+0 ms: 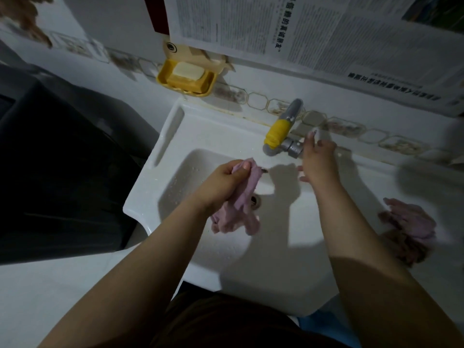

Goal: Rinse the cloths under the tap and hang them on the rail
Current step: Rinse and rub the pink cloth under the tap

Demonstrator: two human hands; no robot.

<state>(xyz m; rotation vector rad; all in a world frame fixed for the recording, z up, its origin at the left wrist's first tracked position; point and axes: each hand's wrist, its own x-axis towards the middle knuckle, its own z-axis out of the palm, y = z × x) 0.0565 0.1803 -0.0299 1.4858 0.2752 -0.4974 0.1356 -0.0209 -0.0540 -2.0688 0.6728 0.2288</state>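
Observation:
My left hand (221, 182) grips a pink cloth (241, 204) over the white sink basin (175, 177), and the cloth hangs down toward the drain. A grey tap with a yellow sleeve (278, 129) juts from the tiled wall above the basin. My right hand (317, 159) reaches up beside the tap's metal fitting, fingers extended and blurred. More pink cloth (411, 229) lies bunched on the sink's right ledge. I see no water running and no rail in view.
A yellow soap dish with a bar of soap (187, 76) is fixed to the wall at upper left of the sink. Newspaper sheets (301, 28) cover the wall above. A dark appliance (55, 156) stands left of the sink.

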